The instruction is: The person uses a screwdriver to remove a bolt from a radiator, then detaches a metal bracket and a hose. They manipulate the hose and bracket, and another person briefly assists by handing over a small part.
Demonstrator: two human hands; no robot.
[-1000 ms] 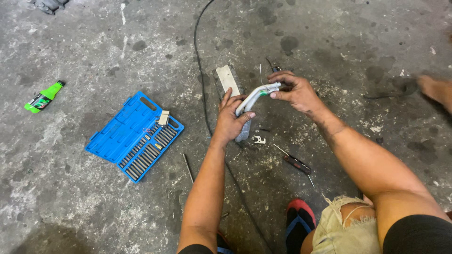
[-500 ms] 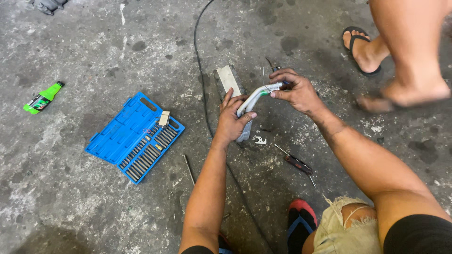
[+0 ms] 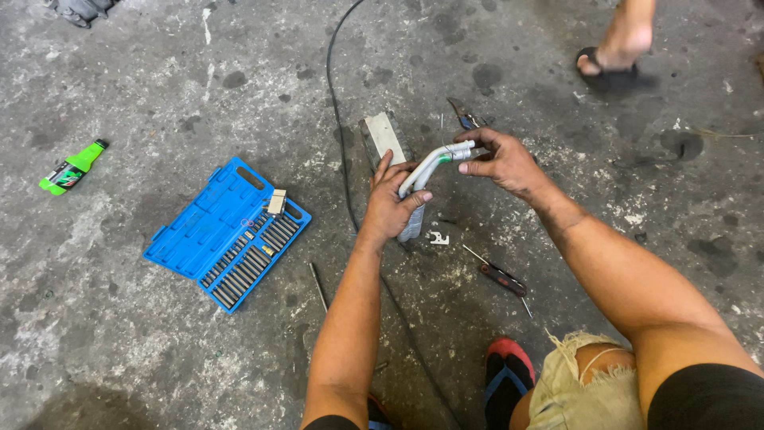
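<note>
Stained concrete floor (image 3: 143, 358): blue bit case (image 3: 227, 232), green bottle (image 3: 72, 169), screwdriver (image 3: 499, 276).

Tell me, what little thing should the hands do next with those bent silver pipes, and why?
Probably keep the left hand steady and let the right hand work at the pipe ends. The left hand already grips the bent silver pipes lower down, where they meet the flat metal block on the floor, while the right fingers pinch the end fitting.

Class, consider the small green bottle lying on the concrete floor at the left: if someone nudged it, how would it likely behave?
The green bottle lies on its side, so it would probably roll rather than tip. It looks small and plastic, so likely light and easily pushed. The rough, pitted floor might stop it soon.
</note>
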